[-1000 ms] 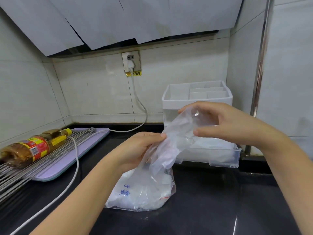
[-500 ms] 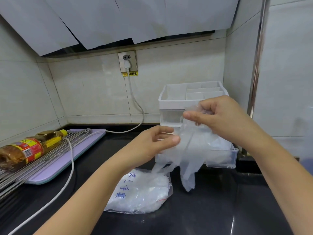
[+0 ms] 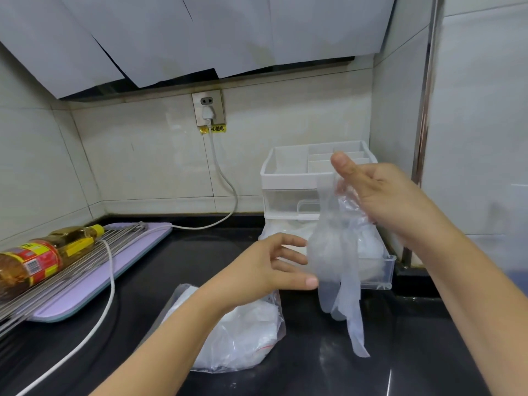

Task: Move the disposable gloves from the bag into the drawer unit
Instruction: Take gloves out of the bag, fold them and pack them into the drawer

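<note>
Glove (image 3: 333, 252) hangs from raised right hand (image 3: 385, 201), apparently pinched; left hand (image 3: 265, 270) alongside, grip spread open.

Yellow sticker (image 3: 213, 128) under socket (image 3: 208, 108): "心触电". Bottle label (image 3: 31, 264) illegible.

One left hand (image 3: 268, 267), one right hand (image 3: 383, 195), one bag (image 3: 245, 338), one drawer unit (image 3: 288, 178), one glove bunch (image 3: 334, 252), one bottle (image 3: 37, 261), one board (image 3: 160, 232).

Pale tiled walls (image 3: 143, 155) are seen behind the black countertop (image 3: 200, 252); a socket (image 3: 208, 108) is mounted above its far edge.
</note>
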